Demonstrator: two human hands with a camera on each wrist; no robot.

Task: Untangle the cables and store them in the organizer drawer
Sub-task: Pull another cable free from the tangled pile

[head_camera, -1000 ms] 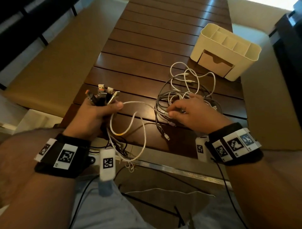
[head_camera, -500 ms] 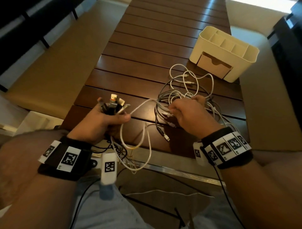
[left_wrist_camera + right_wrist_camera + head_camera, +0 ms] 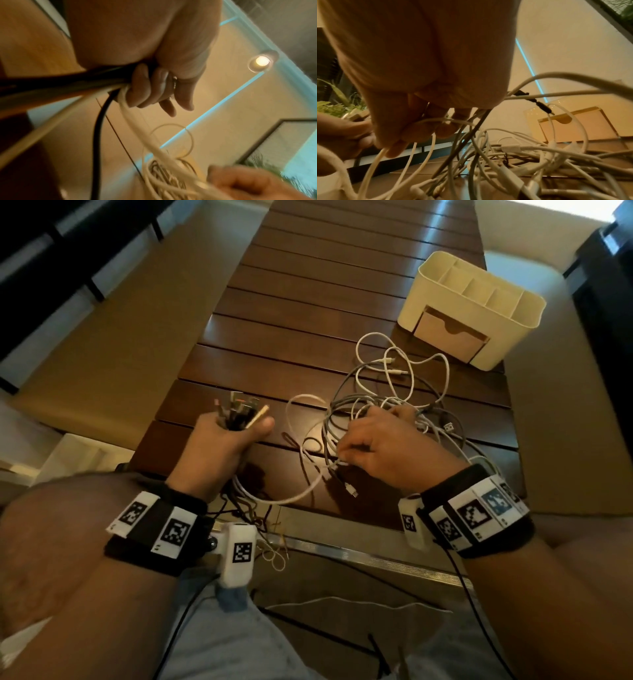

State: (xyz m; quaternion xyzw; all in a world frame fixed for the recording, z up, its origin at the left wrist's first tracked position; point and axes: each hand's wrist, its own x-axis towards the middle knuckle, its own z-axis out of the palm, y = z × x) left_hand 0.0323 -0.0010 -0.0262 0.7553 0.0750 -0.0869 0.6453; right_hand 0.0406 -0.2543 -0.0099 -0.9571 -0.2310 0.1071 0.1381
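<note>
My left hand (image 3: 233, 436) grips a bundle of cable ends (image 3: 239, 410), whose plugs stick up out of the fist; in the left wrist view its fingers (image 3: 145, 86) curl round black and white cords. My right hand (image 3: 370, 445) pinches a white cable (image 3: 308, 491) at the near edge of a tangle of white and grey cables (image 3: 404, 378) on the wooden table (image 3: 308, 285). The right wrist view shows thin white cords across those fingertips (image 3: 419, 128). A cream organizer (image 3: 479, 278) stands at the far right, its drawer (image 3: 448, 337) closed.
Slack cords hang off the table's near metal edge (image 3: 359, 556) toward my lap. Tan benches run along the left (image 3: 102, 337) and the right (image 3: 565, 412) of the table. A loose USB plug (image 3: 448, 426) lies right of my right hand.
Both hands have drawn a little closer together. The white loop between them, earlier hanging past the near edge, now lies flatter on the table. The organizer has not moved.
</note>
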